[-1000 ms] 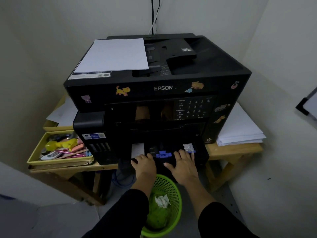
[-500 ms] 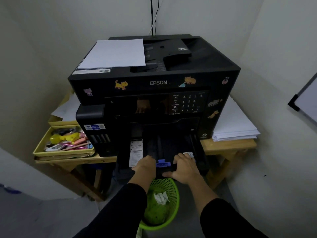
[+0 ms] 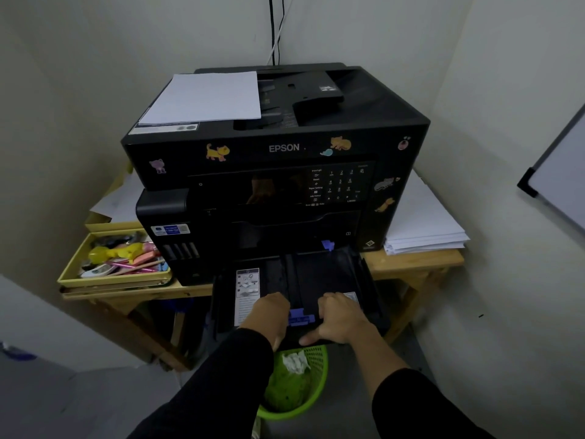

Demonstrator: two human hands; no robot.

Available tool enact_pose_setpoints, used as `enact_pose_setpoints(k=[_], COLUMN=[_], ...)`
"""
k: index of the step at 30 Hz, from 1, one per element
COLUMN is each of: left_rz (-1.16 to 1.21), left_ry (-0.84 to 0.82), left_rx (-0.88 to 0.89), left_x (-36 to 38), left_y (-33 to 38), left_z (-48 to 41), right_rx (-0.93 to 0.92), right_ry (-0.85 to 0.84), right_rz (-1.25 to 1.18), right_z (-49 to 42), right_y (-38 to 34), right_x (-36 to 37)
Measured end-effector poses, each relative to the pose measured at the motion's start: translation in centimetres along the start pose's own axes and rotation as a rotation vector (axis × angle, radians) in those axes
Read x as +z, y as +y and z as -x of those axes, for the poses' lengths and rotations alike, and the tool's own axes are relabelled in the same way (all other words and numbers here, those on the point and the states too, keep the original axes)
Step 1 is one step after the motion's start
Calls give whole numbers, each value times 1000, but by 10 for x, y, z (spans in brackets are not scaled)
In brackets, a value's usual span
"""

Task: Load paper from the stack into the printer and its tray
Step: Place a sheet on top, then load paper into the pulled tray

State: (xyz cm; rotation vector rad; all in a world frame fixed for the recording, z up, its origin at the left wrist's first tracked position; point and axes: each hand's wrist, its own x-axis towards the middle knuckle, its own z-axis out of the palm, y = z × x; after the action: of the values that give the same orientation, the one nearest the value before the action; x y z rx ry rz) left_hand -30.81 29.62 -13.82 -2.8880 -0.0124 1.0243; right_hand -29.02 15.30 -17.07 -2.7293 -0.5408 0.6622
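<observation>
A black Epson printer [image 3: 285, 147] with animal stickers stands on a wooden table [image 3: 411, 264]. Its black paper tray [image 3: 316, 274] is pulled out toward me and holds no paper. My left hand [image 3: 266, 315] and my right hand [image 3: 342, 315] both grip the tray's front edge, either side of a blue guide tab [image 3: 300, 318]. A white paper stack [image 3: 424, 223] lies on the table to the printer's right. One white sheet [image 3: 205, 96] rests on the printer's top left.
A yellow box [image 3: 72, 274] of pens and small items sits left of the printer, with loose paper [image 3: 117, 201] behind it. A green waste basket [image 3: 294, 388] stands on the floor under the tray. Walls close in on both sides; a whiteboard [image 3: 560, 175] hangs right.
Both hands have drawn the tray out of the printer toward me; more of its black inside shows now than one second ago.
</observation>
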Motion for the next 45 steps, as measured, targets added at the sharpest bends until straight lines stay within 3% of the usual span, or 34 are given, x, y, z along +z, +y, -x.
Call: enact_pose_setpoints(k=[5,8,10,20,23,28,30,32,35,40,42,45], left_rz=[-162,-59,-18,4,56,110,163,270,413,472,476,427], left_ry=[6,29,-49,-249,-399,-461,-512,-525,-265,614,879,1116], left_rx=[170,85,30,29,2,17,-30,-55,-45,23,30,73], left_x=[2,-1,-3,-12,-9,-10,-11,-11,-23,-84,-111,-148], left_y=[-4,-2,-2,-5,-6,-10,-14,-18,-21,-33,-38,-56], left_z=[4,9,10,15,16,13,11,6,-1,8,17,28], right_rx=[24,47,62,129,158,200,216,191,63,-134,-188,-264], right_ry=[-55,-92,-161,-316,-404,-489,-500,-401,-76,660,851,997], right_rz=[-28,-41,-50,-78,-50,-69,-122,-194,-129,-255,-337,-427], right_z=[4,2,2,0,-1,-3,-4,-7,-10,-26,-30,-39], right_y=[1,0,-3,-9,-12,-20,-24,-29,-37,-60,-73,-101], right_x=[2,1,-2,-8,-8,-20,-30,-42,-67,-102,-120,-156])
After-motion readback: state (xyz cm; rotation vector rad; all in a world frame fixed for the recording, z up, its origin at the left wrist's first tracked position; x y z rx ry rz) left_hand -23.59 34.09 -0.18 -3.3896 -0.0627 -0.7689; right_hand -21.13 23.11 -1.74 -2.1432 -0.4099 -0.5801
